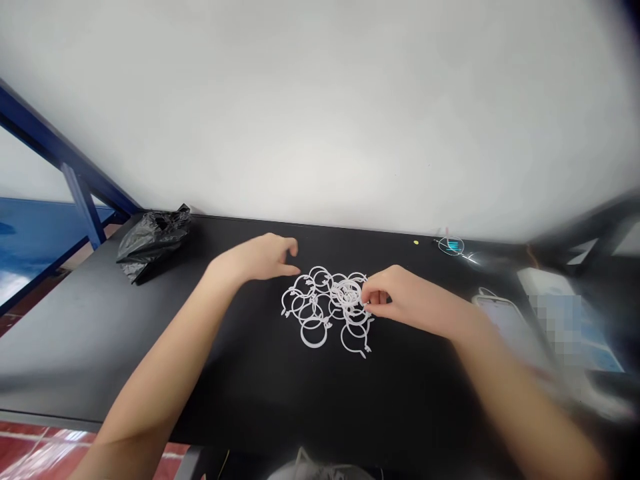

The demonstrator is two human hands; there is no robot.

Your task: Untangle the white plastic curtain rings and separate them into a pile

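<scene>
Several thin white plastic rings [313, 333] with small clasp ends lie in a loose, overlapping heap on the black table [240, 373]. Some of them stand unclasped, with a gap between their ends. My left hand [270, 257] hovers by the heap's upper left side, its fingers bent and its thumb apart, holding nothing. On the heap's right edge, my right hand [393, 293] pinches a white plastic ring between thumb and fingertips. The fingers partly cover that ring.
A crumpled black plastic bag [155, 240] lies at the back left. Glasses [451, 246] and a small yellow bit [416, 243] lie at the back right. A phone [503, 317] and a white-and-blue box [555, 300] sit beyond my right forearm. A pale wall [310, 133] rises behind.
</scene>
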